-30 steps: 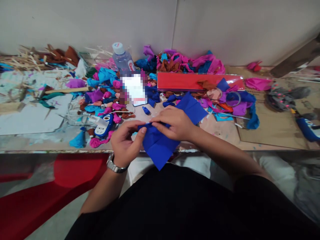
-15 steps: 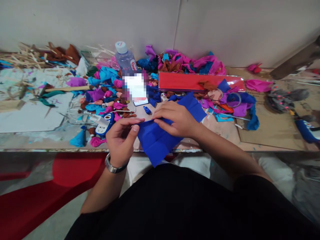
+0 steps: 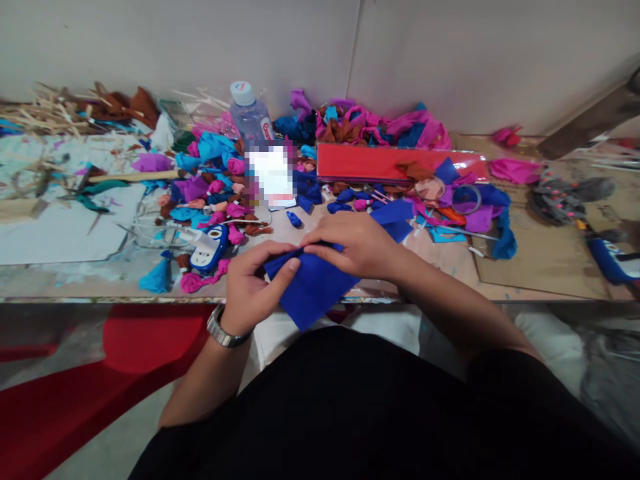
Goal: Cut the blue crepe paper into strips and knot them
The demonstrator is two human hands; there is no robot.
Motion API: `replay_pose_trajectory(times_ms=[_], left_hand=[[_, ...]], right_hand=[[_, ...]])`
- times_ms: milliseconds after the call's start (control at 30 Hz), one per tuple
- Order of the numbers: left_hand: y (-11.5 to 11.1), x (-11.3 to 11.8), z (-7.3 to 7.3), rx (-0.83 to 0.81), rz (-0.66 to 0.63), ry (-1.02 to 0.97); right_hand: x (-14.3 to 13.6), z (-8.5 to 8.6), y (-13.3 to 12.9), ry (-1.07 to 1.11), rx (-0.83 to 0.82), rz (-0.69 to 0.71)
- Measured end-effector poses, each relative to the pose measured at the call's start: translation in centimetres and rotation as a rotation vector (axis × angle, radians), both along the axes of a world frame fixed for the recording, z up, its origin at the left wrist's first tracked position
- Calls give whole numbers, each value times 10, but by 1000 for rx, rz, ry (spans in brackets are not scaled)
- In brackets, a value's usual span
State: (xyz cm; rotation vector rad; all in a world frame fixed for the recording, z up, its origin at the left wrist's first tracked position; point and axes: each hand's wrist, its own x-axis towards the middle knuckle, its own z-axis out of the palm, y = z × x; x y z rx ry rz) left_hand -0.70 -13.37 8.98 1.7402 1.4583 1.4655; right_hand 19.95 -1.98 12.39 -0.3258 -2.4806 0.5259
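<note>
A sheet of blue crepe paper hangs over the table's front edge, its upper edge between my two hands. My left hand pinches the sheet's upper left part between thumb and fingers, a metal watch on the wrist. My right hand grips the same edge close beside it, fingertips nearly touching the left ones. Part of the sheet shows beyond the right hand. Just behind the hands lies a small twisted blue piece. The fingertips partly hide the gripped edge.
Behind are a phone, a bottle and a red packet. Colourful crumpled pieces surround them. Left are a blue-and-white power strip and green-handled pliers; right, a tape roll and cardboard. A red chair stands below left.
My left hand has moved slightly right and now pinches the sheet's edge. The sheet's upper edge is bent over between the hands, and its left part has shifted.
</note>
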Motion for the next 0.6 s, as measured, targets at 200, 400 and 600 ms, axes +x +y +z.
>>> replay_pose_trajectory(times_ms=[200,400,600], left_hand=[[1,-7,-2,0,34,-25],[2,-17,-7,-10,105,-12],[4,-23,-8,8,171,-45]], right_hand=[[5,1,7,-57,-75,-2],[19,3,19,-80,-65,-34],[33,9,27,-76,6,-93]])
